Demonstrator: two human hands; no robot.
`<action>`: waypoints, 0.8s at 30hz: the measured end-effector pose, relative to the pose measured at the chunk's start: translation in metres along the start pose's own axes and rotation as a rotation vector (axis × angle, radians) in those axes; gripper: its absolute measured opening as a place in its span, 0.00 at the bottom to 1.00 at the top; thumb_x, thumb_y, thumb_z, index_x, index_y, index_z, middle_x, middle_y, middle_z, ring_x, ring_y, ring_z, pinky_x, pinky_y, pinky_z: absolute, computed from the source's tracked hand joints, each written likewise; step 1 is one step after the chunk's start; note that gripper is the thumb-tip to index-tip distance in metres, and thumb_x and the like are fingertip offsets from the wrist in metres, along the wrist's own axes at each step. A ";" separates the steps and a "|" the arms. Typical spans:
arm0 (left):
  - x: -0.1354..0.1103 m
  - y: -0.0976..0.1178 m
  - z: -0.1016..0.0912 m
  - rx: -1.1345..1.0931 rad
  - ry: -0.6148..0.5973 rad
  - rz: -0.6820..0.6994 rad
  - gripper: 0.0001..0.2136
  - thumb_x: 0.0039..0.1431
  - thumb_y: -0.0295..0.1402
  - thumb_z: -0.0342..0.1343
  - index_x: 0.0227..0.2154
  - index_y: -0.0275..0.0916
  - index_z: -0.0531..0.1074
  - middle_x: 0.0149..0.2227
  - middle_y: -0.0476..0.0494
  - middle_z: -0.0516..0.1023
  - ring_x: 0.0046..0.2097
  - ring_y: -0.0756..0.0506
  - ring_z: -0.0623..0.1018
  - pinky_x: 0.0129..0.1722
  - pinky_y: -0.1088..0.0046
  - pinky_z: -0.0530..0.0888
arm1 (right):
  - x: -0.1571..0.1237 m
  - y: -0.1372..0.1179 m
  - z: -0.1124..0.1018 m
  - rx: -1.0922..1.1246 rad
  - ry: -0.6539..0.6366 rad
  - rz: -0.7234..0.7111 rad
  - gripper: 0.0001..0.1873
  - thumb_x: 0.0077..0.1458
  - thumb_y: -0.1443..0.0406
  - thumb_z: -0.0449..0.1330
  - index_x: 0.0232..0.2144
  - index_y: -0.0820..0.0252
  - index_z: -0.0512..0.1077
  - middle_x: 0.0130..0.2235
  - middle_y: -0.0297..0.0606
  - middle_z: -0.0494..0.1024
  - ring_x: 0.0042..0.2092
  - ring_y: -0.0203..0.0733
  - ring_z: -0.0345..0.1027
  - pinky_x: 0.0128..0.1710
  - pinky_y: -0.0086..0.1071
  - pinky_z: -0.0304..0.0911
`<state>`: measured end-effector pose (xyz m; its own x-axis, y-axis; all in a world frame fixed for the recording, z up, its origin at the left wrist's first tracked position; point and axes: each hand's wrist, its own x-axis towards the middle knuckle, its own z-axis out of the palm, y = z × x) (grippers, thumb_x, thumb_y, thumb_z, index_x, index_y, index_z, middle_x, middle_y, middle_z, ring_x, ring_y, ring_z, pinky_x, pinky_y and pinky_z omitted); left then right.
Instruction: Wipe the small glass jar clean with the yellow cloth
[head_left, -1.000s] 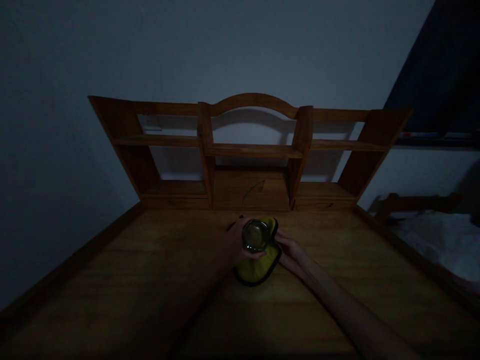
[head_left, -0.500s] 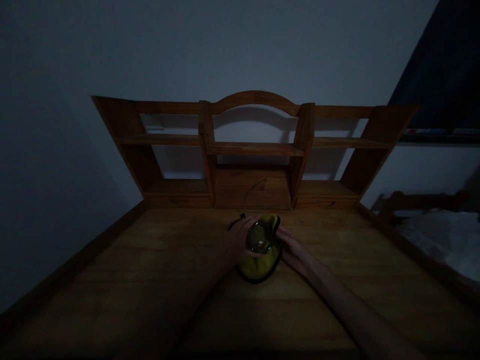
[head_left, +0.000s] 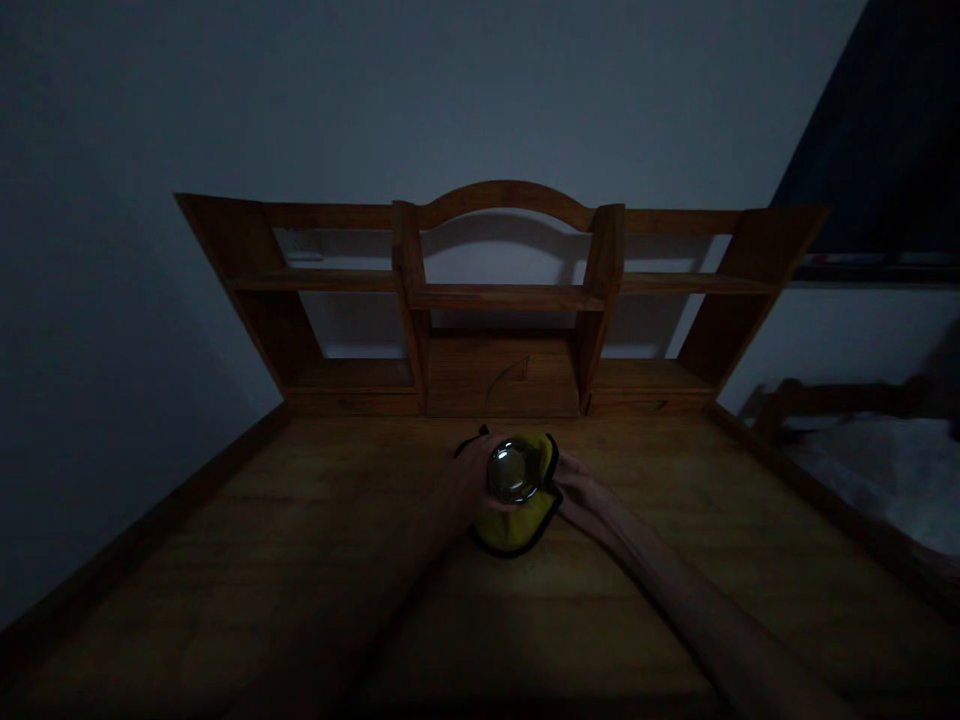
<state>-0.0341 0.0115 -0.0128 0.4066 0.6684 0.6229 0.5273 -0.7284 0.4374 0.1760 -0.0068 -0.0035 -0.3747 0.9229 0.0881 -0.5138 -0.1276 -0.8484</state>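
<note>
Yellow cloth (head_left: 510,530) with a black edging lay bunched around a round, shiny glass (head_left: 512,473) just below the centre of the frame, its rounded lower part spread out beneath the glass. The left hand (head_left: 471,474) was curled around the left side of the glass, gripping it, its fingers partly lost in the gloom. At the right edge of the cloth, the right hand (head_left: 581,490) pinched the bunched fabric against the glass's right side; its fingertips were hidden by the folds. Both forearms came up from the bottom of the frame, the left one very dark.

Under them a wooden desk (head_left: 300,570) filled the lower half of the picture. Across the middle stood a wooden shelf unit (head_left: 510,298) with an arched top rail, and a thin curved dark mark (head_left: 506,376) showed on its central panel. Behind it rose a pale wall (head_left: 480,100). Whitish bedding (head_left: 892,480) lay at the right edge, below a dark blue panel (head_left: 885,140) in the upper right corner.
</note>
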 end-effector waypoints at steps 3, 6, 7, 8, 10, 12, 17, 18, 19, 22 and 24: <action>0.001 0.000 0.001 0.047 -0.058 0.010 0.43 0.39 0.44 0.69 0.57 0.40 0.54 0.55 0.36 0.66 0.57 0.36 0.67 0.57 0.54 0.67 | 0.000 0.003 0.005 -0.089 0.033 -0.025 0.25 0.43 0.65 0.68 0.47 0.52 0.72 0.47 0.36 0.78 0.46 0.43 0.71 0.48 0.35 0.62; 0.002 0.000 0.003 0.062 -0.140 0.061 0.43 0.37 0.44 0.69 0.56 0.41 0.57 0.55 0.37 0.68 0.57 0.36 0.68 0.58 0.55 0.65 | 0.003 0.011 0.006 -0.243 0.125 -0.102 0.27 0.41 0.65 0.70 0.47 0.51 0.72 0.47 0.33 0.77 0.50 0.44 0.68 0.53 0.37 0.59; 0.002 -0.001 0.004 0.063 -0.164 0.069 0.42 0.36 0.44 0.69 0.56 0.41 0.58 0.55 0.37 0.68 0.57 0.35 0.68 0.58 0.55 0.65 | 0.004 0.014 0.006 -0.262 0.153 -0.114 0.28 0.40 0.65 0.70 0.46 0.51 0.72 0.46 0.32 0.77 0.51 0.44 0.67 0.54 0.37 0.57; 0.002 -0.001 0.005 0.055 -0.178 0.066 0.42 0.36 0.44 0.69 0.56 0.42 0.58 0.55 0.37 0.68 0.57 0.35 0.68 0.58 0.55 0.65 | 0.006 0.016 0.005 -0.250 0.169 -0.113 0.27 0.39 0.64 0.70 0.45 0.51 0.72 0.46 0.31 0.77 0.52 0.44 0.66 0.55 0.37 0.56; 0.002 -0.001 0.007 0.023 -0.160 0.021 0.42 0.35 0.43 0.69 0.55 0.41 0.59 0.54 0.38 0.69 0.57 0.35 0.68 0.58 0.54 0.65 | 0.009 0.015 0.005 -0.149 0.166 -0.098 0.21 0.43 0.59 0.68 0.43 0.52 0.73 0.46 0.31 0.78 0.52 0.45 0.66 0.55 0.37 0.56; 0.003 0.000 0.007 -0.013 -0.101 -0.041 0.41 0.35 0.43 0.69 0.54 0.40 0.60 0.53 0.38 0.69 0.56 0.35 0.69 0.57 0.55 0.67 | 0.012 0.009 0.006 -0.066 0.144 -0.094 0.19 0.48 0.50 0.61 0.40 0.52 0.74 0.44 0.32 0.79 0.51 0.46 0.68 0.53 0.39 0.59; 0.005 0.006 0.008 -0.173 0.070 -0.187 0.39 0.35 0.39 0.69 0.52 0.40 0.59 0.49 0.39 0.71 0.52 0.39 0.73 0.53 0.58 0.71 | 0.012 -0.009 0.005 -0.050 0.105 -0.017 0.28 0.51 0.42 0.53 0.40 0.55 0.75 0.41 0.37 0.80 0.45 0.46 0.72 0.48 0.40 0.64; 0.005 0.008 0.008 -0.197 0.085 -0.207 0.38 0.36 0.39 0.69 0.51 0.40 0.59 0.48 0.40 0.72 0.51 0.40 0.73 0.52 0.59 0.71 | 0.012 -0.010 0.004 -0.083 0.109 -0.008 0.27 0.50 0.43 0.55 0.40 0.56 0.75 0.40 0.37 0.81 0.44 0.46 0.73 0.47 0.40 0.64; 0.006 0.010 0.008 -0.209 0.095 -0.225 0.37 0.37 0.39 0.69 0.51 0.40 0.59 0.48 0.41 0.73 0.50 0.40 0.74 0.51 0.60 0.72 | 0.012 -0.010 0.003 -0.128 0.123 -0.014 0.26 0.49 0.45 0.58 0.41 0.58 0.75 0.39 0.38 0.81 0.43 0.46 0.73 0.46 0.40 0.65; 0.009 0.013 0.008 -0.263 0.161 -0.322 0.35 0.39 0.40 0.68 0.50 0.41 0.58 0.47 0.42 0.73 0.49 0.42 0.75 0.50 0.61 0.73 | 0.017 -0.014 0.000 -0.234 0.184 -0.060 0.22 0.42 0.53 0.67 0.39 0.60 0.76 0.35 0.38 0.82 0.38 0.47 0.74 0.42 0.41 0.67; 0.013 0.013 0.008 -0.285 0.206 -0.383 0.34 0.41 0.41 0.67 0.50 0.40 0.57 0.48 0.41 0.72 0.49 0.43 0.75 0.50 0.61 0.73 | 0.019 -0.024 -0.005 -0.255 0.208 -0.093 0.19 0.39 0.58 0.68 0.36 0.59 0.77 0.32 0.37 0.81 0.34 0.47 0.74 0.38 0.41 0.67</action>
<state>-0.0162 0.0124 -0.0039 0.0538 0.8725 0.4856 0.3740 -0.4685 0.8004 0.1848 0.0154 0.0159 -0.1567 0.9840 0.0848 -0.3188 0.0308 -0.9473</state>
